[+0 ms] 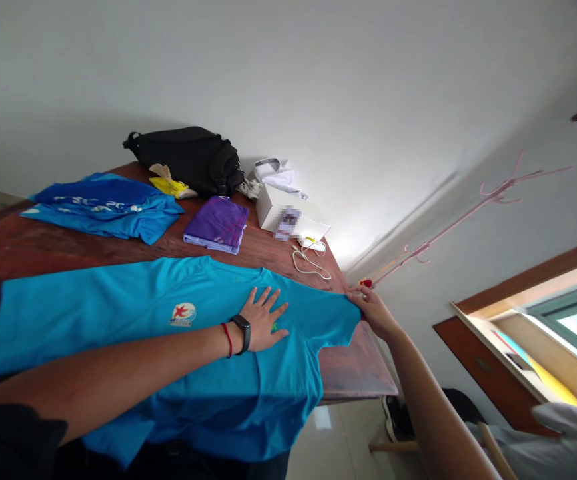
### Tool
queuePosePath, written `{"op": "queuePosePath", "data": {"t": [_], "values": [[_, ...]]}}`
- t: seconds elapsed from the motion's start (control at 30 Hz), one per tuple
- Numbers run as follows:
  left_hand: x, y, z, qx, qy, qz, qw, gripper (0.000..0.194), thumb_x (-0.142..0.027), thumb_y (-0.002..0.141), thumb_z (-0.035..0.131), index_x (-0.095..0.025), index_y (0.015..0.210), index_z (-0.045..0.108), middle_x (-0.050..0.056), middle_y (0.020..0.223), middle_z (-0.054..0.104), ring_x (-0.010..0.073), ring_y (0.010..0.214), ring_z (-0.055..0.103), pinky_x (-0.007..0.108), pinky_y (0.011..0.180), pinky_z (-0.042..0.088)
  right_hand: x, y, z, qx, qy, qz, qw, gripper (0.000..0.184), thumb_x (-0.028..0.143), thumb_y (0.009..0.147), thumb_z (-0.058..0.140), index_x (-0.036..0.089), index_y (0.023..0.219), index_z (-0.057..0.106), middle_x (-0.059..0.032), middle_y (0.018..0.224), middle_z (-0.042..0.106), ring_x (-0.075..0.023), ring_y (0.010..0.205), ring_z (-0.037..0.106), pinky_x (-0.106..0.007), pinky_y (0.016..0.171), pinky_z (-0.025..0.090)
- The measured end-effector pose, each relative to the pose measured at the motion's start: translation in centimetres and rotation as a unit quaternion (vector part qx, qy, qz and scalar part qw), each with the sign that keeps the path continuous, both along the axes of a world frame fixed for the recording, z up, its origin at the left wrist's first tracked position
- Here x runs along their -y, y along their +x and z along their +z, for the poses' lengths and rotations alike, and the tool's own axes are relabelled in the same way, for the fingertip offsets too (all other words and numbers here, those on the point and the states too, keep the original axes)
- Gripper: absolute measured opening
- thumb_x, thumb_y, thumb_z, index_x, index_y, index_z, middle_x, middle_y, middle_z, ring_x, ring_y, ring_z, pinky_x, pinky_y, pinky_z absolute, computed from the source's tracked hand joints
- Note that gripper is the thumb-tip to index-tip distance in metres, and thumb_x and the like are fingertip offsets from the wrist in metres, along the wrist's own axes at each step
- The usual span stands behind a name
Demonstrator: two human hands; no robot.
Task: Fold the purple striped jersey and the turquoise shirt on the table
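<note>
A turquoise T-shirt (pixel 228 360) lies spread on the dark wooden table, its lower part hanging over the near edge. Its round logo with a red star shows on the chest. My left hand (pixel 262 320) rests flat on the chest, fingers spread, pressing the cloth and partly covering a small green print. A black band and a red string circle that wrist. At the right end of the shirt, my right hand (pixel 371 310) pinches the upper corner of the sleeve between thumb and fingers.
Behind the shirt on the table (pixel 168 247) lie a blue garment (pixel 103 207), a folded purple garment (pixel 217 223), a black bag (pixel 183 157), a white box (pixel 288 210) and a white cable (pixel 311 267). A pink coat rack (pixel 458 217) stands right of the table.
</note>
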State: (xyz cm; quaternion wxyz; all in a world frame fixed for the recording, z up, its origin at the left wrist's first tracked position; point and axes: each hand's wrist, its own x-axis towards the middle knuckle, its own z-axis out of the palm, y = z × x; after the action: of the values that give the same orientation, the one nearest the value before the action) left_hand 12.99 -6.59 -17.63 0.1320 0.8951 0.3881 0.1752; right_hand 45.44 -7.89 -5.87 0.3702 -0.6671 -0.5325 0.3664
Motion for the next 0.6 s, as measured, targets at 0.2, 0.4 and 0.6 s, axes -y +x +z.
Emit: {"op": "queuePosePath", "data": {"t": [0.2,0.4,0.6], "values": [[-0.2,0.2,0.5,0.007,-0.004,-0.024,1.000,0.071,-0.061,0.095,0.050,-0.024,0.155,0.039,0.013,0.167,0.020,0.0408,0.153,0.014,0.068,0.119,0.011,-0.4,-4.2,2.3,0.080,0.010,0.093,0.992,0.053,0.059,0.080,0.071,0.021,0.115,0.064,0.0051,0.063,0.058,-0.0108,0.048,0.053,-0.021,0.040,0.046],[-0.2,0.1,2.6,0.199,-0.040,-0.095,0.975,0.036,-0.039,0.101,0.047,-0.020,0.126,0.064,0.010,0.135,0.064,0.0276,0.131,0.053,0.045,0.114,0.038,-2.2,-9.0,1.8,0.079,-0.049,0.162,0.982,0.039,0.053,0.082,0.072,0.019,0.100,0.066,0.0039,0.060,0.060,-0.0103,0.043,0.055,-0.021,0.037,0.050],[-0.9,-0.3,3.3,0.338,-0.209,-0.108,0.911,0.055,-0.042,0.099,0.051,-0.022,0.148,0.038,0.008,0.110,0.069,0.0178,0.079,0.069,0.029,0.069,0.055,-3.3,-13.0,-0.5,0.056,-0.089,0.183,0.977,0.034,0.047,0.083,0.073,0.019,0.102,0.065,0.0038,0.056,0.062,-0.0132,0.043,0.060,-0.022,0.038,0.050]]}}
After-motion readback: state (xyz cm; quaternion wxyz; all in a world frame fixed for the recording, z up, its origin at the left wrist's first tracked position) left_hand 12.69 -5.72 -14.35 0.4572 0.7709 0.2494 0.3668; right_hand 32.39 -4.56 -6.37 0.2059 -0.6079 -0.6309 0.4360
